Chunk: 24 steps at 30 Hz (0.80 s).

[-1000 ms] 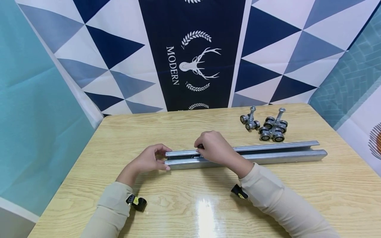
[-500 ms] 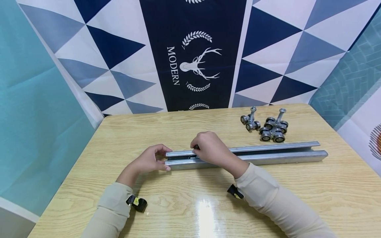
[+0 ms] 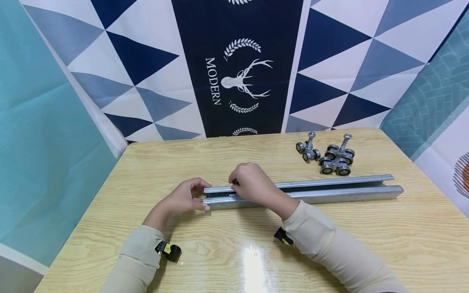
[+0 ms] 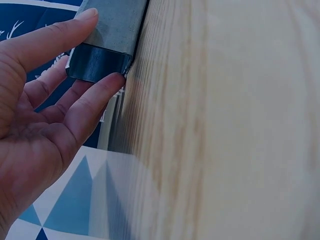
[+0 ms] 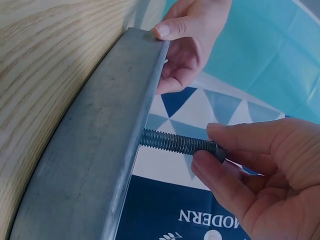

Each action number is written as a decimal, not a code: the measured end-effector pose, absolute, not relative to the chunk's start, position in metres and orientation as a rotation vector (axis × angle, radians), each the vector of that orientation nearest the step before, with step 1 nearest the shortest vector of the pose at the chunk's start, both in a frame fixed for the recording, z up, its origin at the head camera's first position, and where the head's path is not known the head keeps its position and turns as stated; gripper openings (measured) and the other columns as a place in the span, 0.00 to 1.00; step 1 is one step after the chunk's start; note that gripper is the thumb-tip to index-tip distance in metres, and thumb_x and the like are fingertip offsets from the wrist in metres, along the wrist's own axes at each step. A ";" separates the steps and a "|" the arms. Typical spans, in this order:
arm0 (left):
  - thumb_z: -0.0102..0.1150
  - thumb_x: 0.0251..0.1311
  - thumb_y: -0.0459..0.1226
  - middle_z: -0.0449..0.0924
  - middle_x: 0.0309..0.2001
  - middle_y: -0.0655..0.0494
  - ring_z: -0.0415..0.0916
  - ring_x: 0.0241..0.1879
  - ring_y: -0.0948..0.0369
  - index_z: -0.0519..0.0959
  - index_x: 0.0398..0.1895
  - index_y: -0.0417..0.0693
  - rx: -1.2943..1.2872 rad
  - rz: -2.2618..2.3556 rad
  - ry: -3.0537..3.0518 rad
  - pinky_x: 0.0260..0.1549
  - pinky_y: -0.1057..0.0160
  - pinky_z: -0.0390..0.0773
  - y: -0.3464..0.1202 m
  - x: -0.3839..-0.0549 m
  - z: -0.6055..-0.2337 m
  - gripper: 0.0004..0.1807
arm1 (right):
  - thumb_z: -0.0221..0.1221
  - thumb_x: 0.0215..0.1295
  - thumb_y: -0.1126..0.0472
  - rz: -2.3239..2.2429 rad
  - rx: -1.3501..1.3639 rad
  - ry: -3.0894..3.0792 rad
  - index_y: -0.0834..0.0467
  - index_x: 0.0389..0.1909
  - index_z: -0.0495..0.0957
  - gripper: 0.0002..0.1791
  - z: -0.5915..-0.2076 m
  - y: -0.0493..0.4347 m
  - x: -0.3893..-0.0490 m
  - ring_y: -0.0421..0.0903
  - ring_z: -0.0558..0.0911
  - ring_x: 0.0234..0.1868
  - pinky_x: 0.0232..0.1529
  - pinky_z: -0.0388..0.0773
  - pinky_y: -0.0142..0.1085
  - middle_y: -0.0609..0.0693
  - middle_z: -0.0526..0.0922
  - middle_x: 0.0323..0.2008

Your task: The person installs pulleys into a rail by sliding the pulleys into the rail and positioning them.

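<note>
A long galvanized steel C-channel track (image 3: 348, 197) lies across the table with its slot facing up. At its left end my left hand (image 3: 183, 197) holds it, thumb on the near side wall and fingertips at the end opening in the left wrist view. My right hand (image 3: 254, 184) is over the track's left part. Between its thumb and fingers it pinches the top of a threaded bolt (image 5: 172, 142), which stands out of the slot. Whatever the bolt is attached to inside the track is mostly hidden.
Behind the track's right half stand metal roller trolleys with upright bolts: a single one (image 3: 308, 149) and a close cluster (image 3: 336, 158). The wooden table (image 3: 205, 248) ends at the patterned wall cloth (image 3: 146, 81) at the back.
My right hand has slid left along the track with the bolt, closer to my left hand. The left hand and the track stay nearly still.
</note>
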State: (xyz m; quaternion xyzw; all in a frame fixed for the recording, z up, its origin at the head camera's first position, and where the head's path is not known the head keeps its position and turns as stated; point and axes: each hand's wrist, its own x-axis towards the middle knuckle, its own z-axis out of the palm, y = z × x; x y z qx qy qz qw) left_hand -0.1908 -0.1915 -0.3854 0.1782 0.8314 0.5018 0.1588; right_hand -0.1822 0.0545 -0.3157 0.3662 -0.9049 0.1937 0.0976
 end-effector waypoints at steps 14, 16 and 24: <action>0.76 0.46 0.30 0.77 0.50 0.46 0.73 0.49 0.51 0.76 0.53 0.41 0.518 1.425 2.373 0.47 0.57 0.78 -0.192 -0.189 -0.384 0.29 | 0.68 0.55 0.69 0.574 1.091 -2.695 0.59 0.29 0.88 0.03 -0.314 0.042 -0.181 0.44 0.83 0.33 0.37 0.80 0.38 0.49 0.86 0.28; 0.76 0.46 0.31 0.77 0.49 0.46 0.73 0.49 0.51 0.76 0.53 0.41 0.524 1.421 2.375 0.47 0.58 0.78 -0.192 -0.190 -0.384 0.29 | 0.68 0.55 0.69 0.583 1.090 -2.701 0.59 0.29 0.88 0.03 -0.314 0.040 -0.181 0.44 0.83 0.33 0.37 0.80 0.38 0.49 0.86 0.28; 0.76 0.47 0.31 0.76 0.50 0.47 0.73 0.50 0.51 0.75 0.54 0.41 0.525 1.427 2.367 0.47 0.58 0.79 -0.193 -0.190 -0.386 0.29 | 0.67 0.54 0.69 0.578 1.100 -2.692 0.59 0.28 0.88 0.03 -0.315 0.032 -0.183 0.43 0.82 0.31 0.35 0.79 0.36 0.48 0.85 0.27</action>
